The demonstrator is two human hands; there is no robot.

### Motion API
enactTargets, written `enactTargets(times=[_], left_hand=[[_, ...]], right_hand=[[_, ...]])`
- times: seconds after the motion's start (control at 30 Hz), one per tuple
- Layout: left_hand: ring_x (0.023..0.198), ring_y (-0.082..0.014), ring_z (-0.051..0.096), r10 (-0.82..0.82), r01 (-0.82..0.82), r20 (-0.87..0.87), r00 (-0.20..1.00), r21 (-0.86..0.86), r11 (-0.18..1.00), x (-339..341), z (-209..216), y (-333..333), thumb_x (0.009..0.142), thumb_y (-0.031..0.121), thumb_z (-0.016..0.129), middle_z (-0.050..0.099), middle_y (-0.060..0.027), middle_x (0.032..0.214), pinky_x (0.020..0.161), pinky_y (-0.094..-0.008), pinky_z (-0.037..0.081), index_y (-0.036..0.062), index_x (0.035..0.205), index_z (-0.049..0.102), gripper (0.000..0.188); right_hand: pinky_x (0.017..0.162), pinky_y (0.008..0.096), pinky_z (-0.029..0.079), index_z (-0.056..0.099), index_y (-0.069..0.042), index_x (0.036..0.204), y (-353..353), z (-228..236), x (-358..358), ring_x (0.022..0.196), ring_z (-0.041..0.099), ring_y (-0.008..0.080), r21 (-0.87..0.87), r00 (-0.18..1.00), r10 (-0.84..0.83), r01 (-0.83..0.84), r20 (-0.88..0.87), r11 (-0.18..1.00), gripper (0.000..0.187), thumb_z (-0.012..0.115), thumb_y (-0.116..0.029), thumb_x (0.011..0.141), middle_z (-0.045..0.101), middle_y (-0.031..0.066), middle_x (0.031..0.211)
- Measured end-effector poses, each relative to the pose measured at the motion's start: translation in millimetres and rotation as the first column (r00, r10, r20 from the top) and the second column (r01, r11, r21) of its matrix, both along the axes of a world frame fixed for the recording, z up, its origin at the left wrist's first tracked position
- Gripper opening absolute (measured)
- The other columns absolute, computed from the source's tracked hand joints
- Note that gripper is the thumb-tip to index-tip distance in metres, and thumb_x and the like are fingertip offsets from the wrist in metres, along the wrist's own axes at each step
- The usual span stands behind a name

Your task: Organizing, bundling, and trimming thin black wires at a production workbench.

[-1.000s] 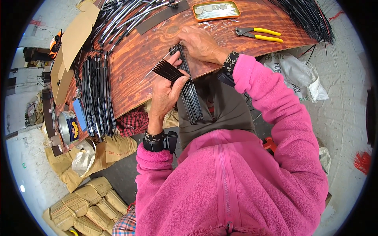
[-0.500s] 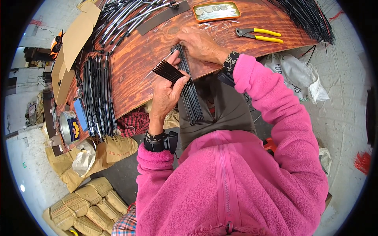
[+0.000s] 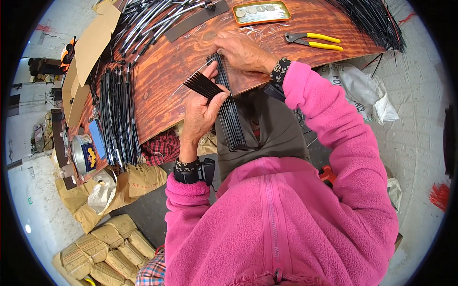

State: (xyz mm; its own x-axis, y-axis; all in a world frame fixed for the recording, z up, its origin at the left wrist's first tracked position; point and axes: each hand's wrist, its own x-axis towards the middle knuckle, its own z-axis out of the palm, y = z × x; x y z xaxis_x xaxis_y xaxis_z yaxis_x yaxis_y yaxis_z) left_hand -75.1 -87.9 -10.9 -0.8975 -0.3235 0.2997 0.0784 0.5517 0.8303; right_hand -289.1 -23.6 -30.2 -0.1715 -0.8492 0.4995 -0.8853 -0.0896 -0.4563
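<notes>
My left hand [image 3: 199,114] is closed round a flat row of thin black rods [image 3: 233,121]. The row slants over the table's near edge, its lower ends above my lap. A short fan of black rod ends [image 3: 200,85] sticks out to the left between thumb and fingers. At the far end of the row, my right hand [image 3: 241,52] is low over the table with its fingers bent together. Its fingertips are partly hidden, so what they pinch cannot be made out. A thin pale strand [image 3: 179,90] runs out to the left beside the fan.
Yellow-handled cutting pliers [image 3: 315,41] and an orange-rimmed tin [image 3: 261,13] with round discs lie on the wooden table [image 3: 157,102]. Black rod bundles [image 3: 117,114] lie left, more black strands [image 3: 367,21] far right. A cardboard box [image 3: 98,40] and round can [image 3: 83,153] stand left.
</notes>
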Motion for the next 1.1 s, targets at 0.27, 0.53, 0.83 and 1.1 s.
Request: enactTargets(times=[0.27, 0.53, 0.83, 1.1], left_hand=[[0.123, -0.0255, 0.054, -0.015, 0.015, -0.002, 1.0, 0.011, 1.0, 0.2, -0.2, 0.1, 0.09, 0.012, 0.065, 0.048, -0.0129, 0.145, 0.104, -0.0392, 0.041, -0.0034, 0.111, 0.065, 0.026], [0.124, -0.0269, 0.053, -0.034, 0.034, -0.002, 0.999, 0.021, 0.999, 0.3, 2.1, -0.5, 0.09, 0.012, 0.065, 0.047, -0.0139, 0.146, 0.105, -0.0397, 0.04, -0.0034, 0.098, 0.068, 0.018], [0.122, -0.0255, 0.054, -0.023, 0.022, 0.011, 1.0, 0.04, 0.999, 1.4, 1.9, 0.6, 0.091, 0.014, 0.064, 0.049, -0.0142, 0.144, 0.106, -0.0396, 0.038, -0.0034, 0.099, 0.067, 0.019], [0.119, -0.0281, 0.058, 0.009, -0.009, -0.002, 1.0, 0.062, 0.998, 0.4, -0.1, -0.5, 0.087, 0.017, 0.07, 0.054, -0.0154, 0.139, 0.099, -0.0379, 0.045, 0.001, 0.094, 0.071, 0.017]], right_hand=[[0.087, 0.0448, 0.045, 0.061, -0.006, 0.098, 0.6, 2.4, -3.4, 0.101, 0.055, 0.0355, 0.021, 0.998, 0.063, -0.063, -0.001, 0.998, 0.012, 0.053, -0.006, 0.088, 0.056, 0.0146, 0.098], [0.083, 0.0452, 0.046, 0.063, -0.005, 0.097, -0.5, 3.4, -2.2, 0.1, 0.058, 0.0357, 0.014, 0.998, 0.034, -0.033, -0.052, 0.999, 0.016, 0.058, -0.01, 0.083, 0.059, 0.0138, 0.098], [0.084, 0.0459, 0.046, 0.061, -0.003, 0.099, 1.6, 8.4, 1.3, 0.099, 0.057, 0.0369, 0.026, 0.985, 0.043, -0.039, -0.166, 0.999, 0.019, 0.058, -0.007, 0.08, 0.058, 0.0157, 0.098], [0.086, 0.0451, 0.045, 0.061, -0.005, 0.101, 0.5, -1.1, -0.2, 0.1, 0.056, 0.0368, -0.04, 0.995, 0.058, -0.062, -0.08, 0.997, 0.02, 0.056, -0.005, 0.081, 0.058, 0.0151, 0.098]])
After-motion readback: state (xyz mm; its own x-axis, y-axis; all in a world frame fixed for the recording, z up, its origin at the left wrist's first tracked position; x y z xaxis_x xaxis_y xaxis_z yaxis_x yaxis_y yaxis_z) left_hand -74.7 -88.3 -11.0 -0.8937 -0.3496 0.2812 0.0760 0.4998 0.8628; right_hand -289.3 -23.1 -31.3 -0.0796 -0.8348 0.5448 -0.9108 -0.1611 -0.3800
